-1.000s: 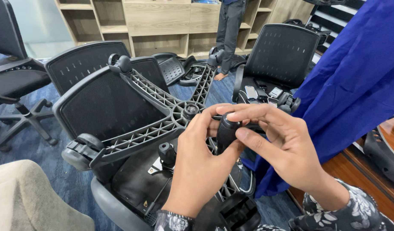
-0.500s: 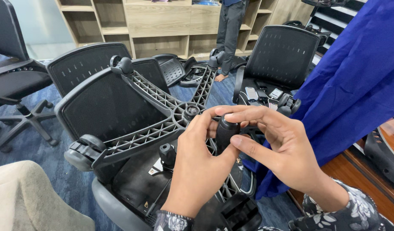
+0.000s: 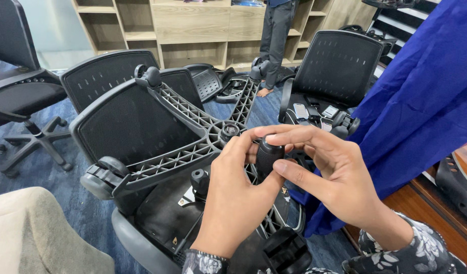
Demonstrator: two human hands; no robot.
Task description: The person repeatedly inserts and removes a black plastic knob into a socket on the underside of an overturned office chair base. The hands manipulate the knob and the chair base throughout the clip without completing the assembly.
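I am pinching a black plastic castor wheel [image 3: 268, 155] between my left hand [image 3: 233, 195] and right hand [image 3: 340, 185]. The upturned black five-armed chair base [image 3: 193, 133] is already carrying several castors; this one is not yet seated.

Black caster wheel [image 3: 268, 155], rounded, glossy plastic, held upright just right of the hub of the five-star chair base [image 3: 193, 137]. Base is dark grey ribbed plastic, lying tilted across an upturned chair, hub socket facing up. One caster [image 3: 101, 175] sits mounted on the base's lower-left arm end, another caster [image 3: 149, 76] on the upper-left arm end.
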